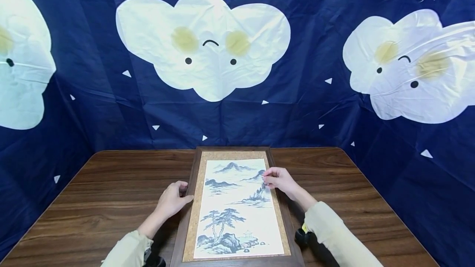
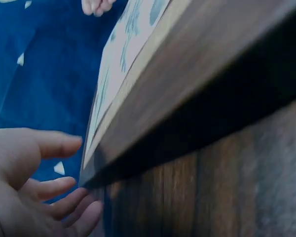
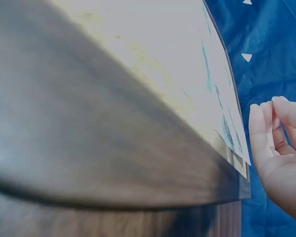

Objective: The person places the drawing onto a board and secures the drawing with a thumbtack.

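Observation:
A sheet of paper with an ink landscape (image 1: pixel 237 221) lies on a cork board (image 1: pixel 196 230) inside a dark wooden frame (image 1: pixel 183 234). My left hand (image 1: pixel 172 199) is at the frame's left side, thumb and fingers spread and loosely bent, tips right at its edge; the left wrist view has the thumb (image 2: pixel 61 144) beside the frame's far end. Over the paper's upper right edge, my right hand (image 1: pixel 280 180) brings thumb and fingertips together on a tiny pin-like object, mostly hidden. In the right wrist view the sheet's edge (image 3: pixel 244 154) stands slightly off the cork.
The frame rests on a brown wood-grain table (image 1: pixel 122 188), reaching its back edge. Behind the table and along both sides hangs a dark blue cloth (image 1: pixel 178 118) with white clouds and small triangles. Dark wrist gear (image 1: pixel 302 237) sits under the right sleeve (image 1: pixel 334 230).

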Demonstrator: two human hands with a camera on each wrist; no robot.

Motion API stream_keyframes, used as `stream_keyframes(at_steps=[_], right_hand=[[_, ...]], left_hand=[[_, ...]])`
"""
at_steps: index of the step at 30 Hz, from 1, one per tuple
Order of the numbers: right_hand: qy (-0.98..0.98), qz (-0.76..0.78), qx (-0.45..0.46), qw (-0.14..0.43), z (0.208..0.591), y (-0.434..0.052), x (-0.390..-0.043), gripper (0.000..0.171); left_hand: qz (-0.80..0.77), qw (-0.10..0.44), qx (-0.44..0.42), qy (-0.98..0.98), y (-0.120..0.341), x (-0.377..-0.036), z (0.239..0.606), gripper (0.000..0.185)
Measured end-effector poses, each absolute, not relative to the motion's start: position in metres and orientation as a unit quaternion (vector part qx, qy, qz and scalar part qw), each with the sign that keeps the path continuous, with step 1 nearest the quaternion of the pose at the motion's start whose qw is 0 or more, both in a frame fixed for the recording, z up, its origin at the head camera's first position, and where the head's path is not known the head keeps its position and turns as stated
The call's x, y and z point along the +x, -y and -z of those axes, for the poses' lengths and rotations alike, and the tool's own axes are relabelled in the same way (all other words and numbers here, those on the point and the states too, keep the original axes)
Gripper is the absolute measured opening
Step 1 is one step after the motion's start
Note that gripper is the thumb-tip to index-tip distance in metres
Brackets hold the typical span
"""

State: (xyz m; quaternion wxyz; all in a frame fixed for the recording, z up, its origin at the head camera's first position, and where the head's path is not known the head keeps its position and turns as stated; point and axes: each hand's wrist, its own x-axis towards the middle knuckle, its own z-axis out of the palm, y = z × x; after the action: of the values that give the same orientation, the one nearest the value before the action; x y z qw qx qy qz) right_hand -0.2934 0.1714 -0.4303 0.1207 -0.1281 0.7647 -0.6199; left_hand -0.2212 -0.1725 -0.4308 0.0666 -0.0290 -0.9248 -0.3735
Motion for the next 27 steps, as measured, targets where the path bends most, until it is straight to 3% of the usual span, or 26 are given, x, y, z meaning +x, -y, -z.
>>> stream_keyframes(at_steps=[5, 9, 27], right_hand=[[-0.762, 0.624, -0.111, 0.130, 0.429, -0.162, -0.305, 0.027], [-0.767, 0.619, -0.099, 0.135, 0.429, -0.156, -0.316, 0.023], [-0.819, 0.554, -0.092, 0.118, 0.429, -0.118, -0.356, 0.016]], left_hand=[[0.432, -0.001, -0.027, 0.902, 0.181, -0.224, 0.434, 0.054], [0.478, -0.025, -0.020, 0.878, 0.183, -0.225, 0.439, 0.058], [0.534, -0.037, -0.006, 0.845, 0.189, -0.226, 0.450, 0.056]])
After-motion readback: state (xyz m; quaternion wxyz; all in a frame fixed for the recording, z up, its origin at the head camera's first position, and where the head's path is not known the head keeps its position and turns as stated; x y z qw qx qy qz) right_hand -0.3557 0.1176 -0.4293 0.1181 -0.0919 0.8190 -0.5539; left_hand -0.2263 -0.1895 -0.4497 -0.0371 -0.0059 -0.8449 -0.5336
